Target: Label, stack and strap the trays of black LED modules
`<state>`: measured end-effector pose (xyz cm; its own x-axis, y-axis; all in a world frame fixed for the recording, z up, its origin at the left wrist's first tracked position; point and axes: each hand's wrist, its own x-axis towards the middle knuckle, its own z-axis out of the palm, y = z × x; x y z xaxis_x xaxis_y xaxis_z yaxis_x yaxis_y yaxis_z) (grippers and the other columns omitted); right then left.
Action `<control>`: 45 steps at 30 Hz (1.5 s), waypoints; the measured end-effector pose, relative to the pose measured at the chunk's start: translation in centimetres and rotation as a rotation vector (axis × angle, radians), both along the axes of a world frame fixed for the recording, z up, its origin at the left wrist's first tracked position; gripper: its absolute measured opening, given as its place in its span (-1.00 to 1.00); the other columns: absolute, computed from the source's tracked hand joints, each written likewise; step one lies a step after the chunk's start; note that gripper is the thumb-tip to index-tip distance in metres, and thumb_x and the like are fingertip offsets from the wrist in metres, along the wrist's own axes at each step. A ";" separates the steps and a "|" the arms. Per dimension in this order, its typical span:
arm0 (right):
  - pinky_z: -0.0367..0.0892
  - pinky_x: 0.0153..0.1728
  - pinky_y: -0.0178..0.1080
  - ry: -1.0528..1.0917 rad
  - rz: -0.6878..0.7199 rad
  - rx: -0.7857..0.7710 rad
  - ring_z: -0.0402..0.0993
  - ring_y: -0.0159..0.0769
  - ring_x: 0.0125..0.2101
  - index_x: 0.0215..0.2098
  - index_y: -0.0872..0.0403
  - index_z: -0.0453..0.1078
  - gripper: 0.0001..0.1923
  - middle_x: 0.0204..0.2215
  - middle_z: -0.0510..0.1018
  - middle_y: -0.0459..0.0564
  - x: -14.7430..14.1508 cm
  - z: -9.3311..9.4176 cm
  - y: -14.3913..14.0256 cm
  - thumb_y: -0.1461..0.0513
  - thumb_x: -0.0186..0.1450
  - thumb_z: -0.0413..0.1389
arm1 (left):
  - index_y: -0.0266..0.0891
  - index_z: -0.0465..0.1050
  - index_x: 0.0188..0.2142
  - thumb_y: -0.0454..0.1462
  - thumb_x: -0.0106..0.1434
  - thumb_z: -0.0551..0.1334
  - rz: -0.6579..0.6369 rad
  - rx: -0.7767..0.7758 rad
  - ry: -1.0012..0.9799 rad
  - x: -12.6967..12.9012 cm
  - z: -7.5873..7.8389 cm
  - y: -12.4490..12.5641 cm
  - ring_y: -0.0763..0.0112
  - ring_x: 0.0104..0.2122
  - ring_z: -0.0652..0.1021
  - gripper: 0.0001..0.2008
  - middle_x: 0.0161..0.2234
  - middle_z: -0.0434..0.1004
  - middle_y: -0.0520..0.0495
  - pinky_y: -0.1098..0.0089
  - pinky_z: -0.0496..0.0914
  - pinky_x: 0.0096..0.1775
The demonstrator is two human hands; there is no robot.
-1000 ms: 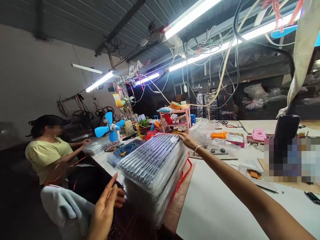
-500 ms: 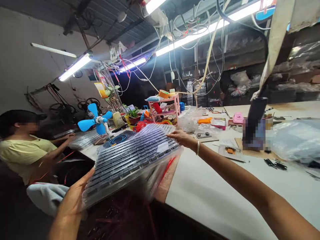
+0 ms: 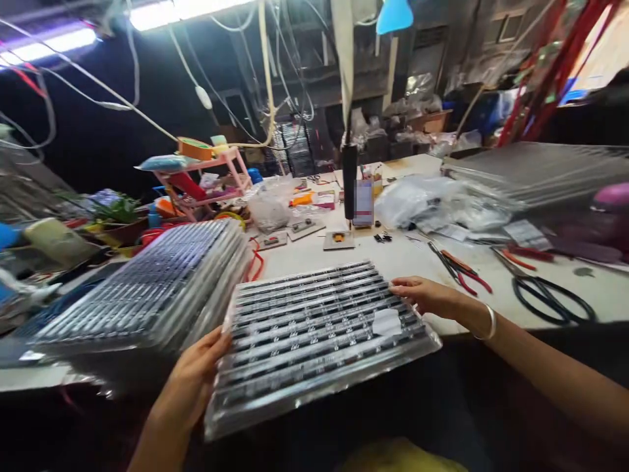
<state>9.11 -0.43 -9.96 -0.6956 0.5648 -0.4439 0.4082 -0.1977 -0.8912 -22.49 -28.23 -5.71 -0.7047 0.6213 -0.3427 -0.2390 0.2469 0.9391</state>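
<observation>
Between my two hands I hold a clear plastic tray with rows of dark, strip-like parts in it and a white paper slip lying on top near its right end. My left hand is closed on the tray's left edge, its fingertips showing over the rim. At the far right edge my right hand pinches the tray, thumb and fingers closed on it. The tray tilts slightly, in front of the table's near edge. A stack of similar filled trays stands on the table to the left.
On the white table lie pliers, large black-handled scissors and a few small fixtures. Plastic bags and more trays are at the right. A pink rack stands behind the stack.
My view has turned right. The held tray has moved away from over the stack at the left, which now shows fully, to in front of me. Both hands still grip it.
</observation>
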 end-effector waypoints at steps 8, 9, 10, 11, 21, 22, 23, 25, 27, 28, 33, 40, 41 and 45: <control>0.25 -0.22 -0.19 -0.457 -0.115 0.716 0.44 -0.09 -0.21 -0.23 0.19 0.42 -0.65 -0.32 0.54 0.18 1.6 -1.6 1.4 0.07 0.31 -0.02 | -0.35 0.48 -0.10 -0.07 0.15 0.13 -0.474 -0.405 0.662 -1.8 -5.6 10.7 0.02 0.09 0.40 -0.55 -0.01 0.50 -0.27 0.13 0.27 0.08; 0.23 -0.19 -0.15 -0.490 -0.125 0.750 0.43 -0.03 -0.18 -0.17 0.20 0.42 -0.63 -0.31 0.54 0.22 1.6 -1.9 1.4 0.06 0.31 0.00 | -0.37 0.47 -0.06 -0.06 0.14 0.15 -0.466 -0.438 0.707 -2.0 -5.7 11.0 -0.04 0.14 0.33 -0.51 0.02 0.46 -0.31 0.07 0.17 0.14; 0.22 -0.18 -0.12 -0.519 -0.129 0.775 0.42 0.01 -0.17 -0.11 0.20 0.40 -0.60 -0.30 0.53 0.23 1.8 -2.1 1.4 0.05 0.31 0.00 | -0.38 0.43 -0.01 -0.04 0.13 0.15 -0.453 -0.467 0.745 -2.1 -5.7 10.9 -0.10 0.16 0.29 -0.46 0.03 0.44 -0.35 0.01 0.10 0.16; 0.22 -0.17 -0.11 -0.532 -0.132 0.800 0.43 0.01 -0.17 -0.05 0.19 0.38 -0.57 -0.30 0.53 0.23 2.1 -2.3 1.2 0.03 0.32 -0.01 | -0.39 0.38 0.06 -0.01 0.15 0.14 -0.440 -0.489 0.802 -1.9 -5.9 10.6 -0.12 0.14 0.30 -0.40 0.02 0.44 -0.36 -0.03 0.09 0.16; 0.27 -0.08 -0.03 -0.183 -0.341 0.936 0.34 -0.08 -0.16 0.02 0.06 0.36 -0.62 -0.22 0.44 0.14 4.0 -4.9 -3.5 0.09 0.35 -0.09 | -0.01 0.09 0.25 -0.09 0.34 -0.03 -0.413 -0.226 1.101 2.9 -9.6 5.8 0.17 0.26 0.14 -0.51 0.33 -0.04 -0.04 0.09 0.05 0.23; 0.26 -0.09 -0.02 -0.199 -0.360 0.940 0.34 -0.06 -0.17 0.01 0.06 0.38 -0.62 -0.23 0.44 0.15 3.5 -4.8 -3.4 0.09 0.35 -0.10 | -0.01 0.07 0.26 -0.10 0.35 -0.04 -0.418 -0.235 1.094 3.0 -9.6 6.0 0.18 0.26 0.13 -0.51 0.33 -0.06 -0.02 0.10 0.06 0.22; 0.27 -0.10 -0.02 -0.207 -0.383 0.938 0.35 -0.06 -0.18 -0.01 0.07 0.39 -0.62 -0.25 0.44 0.15 3.0 -4.7 -3.1 0.09 0.34 -0.10 | 0.00 0.05 0.27 -0.11 0.35 -0.04 -0.428 -0.250 1.087 3.0 -9.5 6.3 0.18 0.27 0.12 -0.50 0.34 -0.08 -0.01 0.11 0.07 0.22; 0.28 -0.12 -0.05 -0.188 -0.442 0.895 0.37 -0.08 -0.20 -0.05 0.05 0.41 -0.64 -0.26 0.45 0.13 2.3 -4.1 -2.6 0.07 0.33 -0.07 | 0.01 0.00 0.28 -0.08 0.33 -0.01 -0.455 -0.287 1.090 3.0 -9.2 6.6 0.15 0.27 0.12 -0.46 0.34 -0.11 0.00 0.11 0.11 0.21; 0.30 -0.14 -0.10 -0.118 -0.519 0.802 0.39 -0.12 -0.20 -0.09 0.02 0.41 -0.67 -0.24 0.47 0.09 2.0 -3.2 -2.2 0.05 0.31 -0.02 | 0.00 -0.06 0.30 -0.02 0.27 0.09 -0.479 -0.315 1.106 3.0 -8.9 6.6 0.07 0.26 0.14 -0.35 0.35 -0.13 -0.04 0.09 0.19 0.17; 0.31 -0.14 -0.12 -0.053 -0.567 0.732 0.40 -0.15 -0.19 -0.10 0.00 0.41 -0.69 -0.23 0.48 0.06 2.0 -2.7 -2.1 0.04 0.30 0.00 | -0.01 -0.08 0.31 0.00 0.23 0.13 -0.479 -0.328 1.117 3.1 -8.7 6.6 0.04 0.25 0.16 -0.29 0.35 -0.14 -0.06 0.09 0.24 0.14; 0.33 -0.13 -0.16 0.349 -0.745 0.298 0.43 -0.20 -0.21 -0.22 -0.02 0.35 -0.76 -0.26 0.50 0.00 2.2 -1.6 -1.5 0.03 0.23 0.08 | 0.04 -0.17 0.31 0.07 0.13 0.20 -0.453 -0.393 1.152 3.1 -8.5 6.6 -0.09 0.18 0.26 -0.15 0.36 -0.20 -0.09 0.09 0.44 -0.09; 0.26 -0.16 -0.07 -0.043 -0.363 0.725 0.34 -0.12 -0.20 -0.24 0.01 0.40 -0.74 -0.25 0.44 0.05 1.0 -2.6 -1.3 0.03 0.21 0.13 | 0.07 -0.03 0.28 0.09 0.20 0.08 -0.427 -0.429 1.206 3.1 -9.3 6.7 -0.20 0.16 0.26 -0.30 0.34 -0.10 -0.06 -0.13 0.30 0.01; 0.23 -0.14 -0.05 -0.094 -0.342 0.798 0.32 -0.11 -0.18 -0.25 0.01 0.41 -0.76 -0.23 0.43 0.05 0.6 -2.8 -1.4 0.05 0.20 0.14 | 0.08 -0.04 0.29 0.09 0.22 0.05 -0.407 -0.412 1.178 3.1 -9.3 6.7 -0.19 0.17 0.25 -0.32 0.34 -0.09 -0.05 -0.15 0.28 0.02; 0.18 -0.16 -0.05 -0.207 -0.334 0.924 0.30 -0.12 -0.17 -0.35 0.03 0.41 -0.92 -0.23 0.43 0.03 -1.2 -3.0 -2.4 0.20 0.19 0.18 | 0.02 -0.12 0.30 0.10 0.24 -0.05 -0.378 -0.283 1.047 2.4 -9.6 6.3 -0.05 0.25 0.13 -0.32 0.33 -0.08 -0.05 -0.08 0.11 0.17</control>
<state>7.96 -2.79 -12.92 -0.3976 0.9011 0.1731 0.6227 0.4035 -0.6704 -20.13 -21.92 -15.28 -0.5114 0.8478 0.1402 0.7607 0.3707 0.5328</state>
